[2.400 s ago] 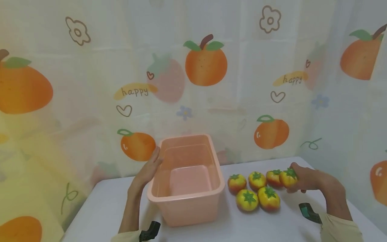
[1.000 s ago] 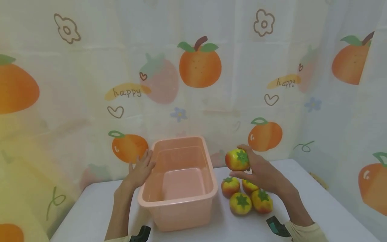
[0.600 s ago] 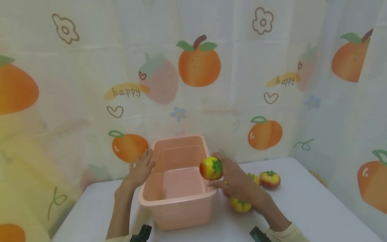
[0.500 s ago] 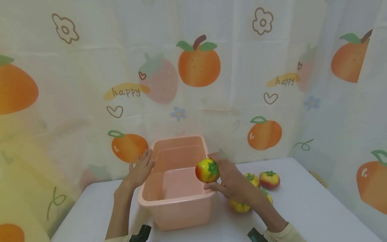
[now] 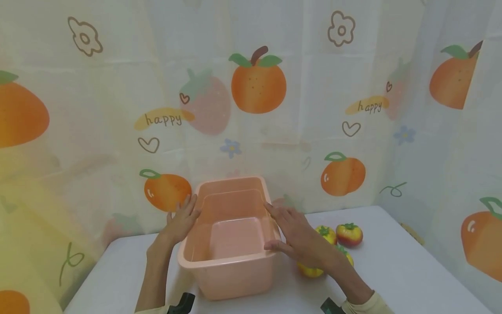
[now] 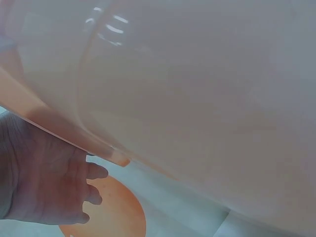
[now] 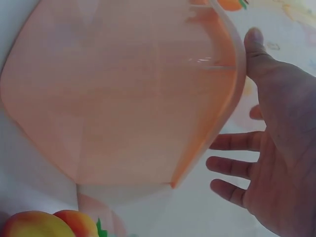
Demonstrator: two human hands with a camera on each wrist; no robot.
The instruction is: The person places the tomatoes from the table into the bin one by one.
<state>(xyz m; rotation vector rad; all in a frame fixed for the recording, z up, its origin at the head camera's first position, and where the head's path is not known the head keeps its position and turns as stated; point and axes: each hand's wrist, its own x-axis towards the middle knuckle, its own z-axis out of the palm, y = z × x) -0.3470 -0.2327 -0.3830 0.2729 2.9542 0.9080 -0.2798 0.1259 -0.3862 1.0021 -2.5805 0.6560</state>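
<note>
A pink plastic basin (image 5: 235,279) stands on the white table between both hands. My left hand (image 5: 182,222) lies along its left rim, fingers extended; the left wrist view shows the palm (image 6: 47,177) against the rim from outside. My right hand (image 5: 294,231) is over the right rim, fingers spread and nothing in them. In the right wrist view its thumb (image 7: 255,47) lies beside the rim. Several persimmons with green leafy tops sit right of the basin, one (image 5: 349,234) in plain sight, others partly behind the right hand. No persimmon shows in the visible part of the basin's inside.
A curtain (image 5: 251,131) printed with oranges hangs directly behind the table and along the right side. The white table (image 5: 392,266) extends right of the persimmons. The basin's far end is close to the curtain.
My right hand has carried a persimmon from the right side of the table to the basin's right rim and let go of it. The left hand keeps to the left rim.
</note>
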